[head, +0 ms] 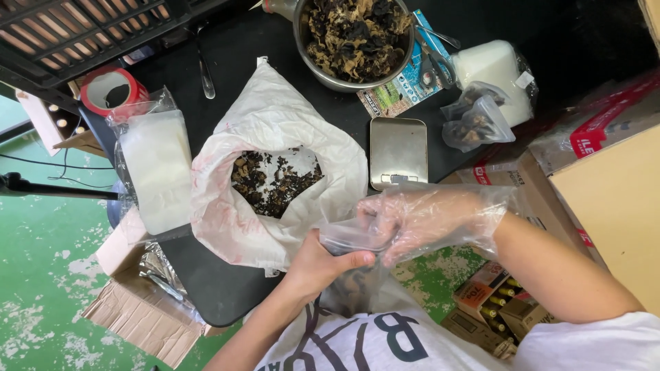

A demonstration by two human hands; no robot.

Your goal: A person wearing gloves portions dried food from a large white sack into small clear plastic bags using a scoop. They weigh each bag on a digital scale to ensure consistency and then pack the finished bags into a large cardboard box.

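At your twelve o'clock the round silver metal bowl (357, 41) holds dark brown-black dried fungus, and the same dark pieces fill the crumpled white plastic sack with faint pink print (275, 172) at centre. Your clear plastic-gloved right hand (426, 220) looks milky; at ten o'clock sits a red-rimmed tape roll (110, 89), over a green, white-flecked painted floor (41, 275).

Left hand (320, 264), gloved right hand (419, 220) hold small bag (350, 278) of dried fungus.
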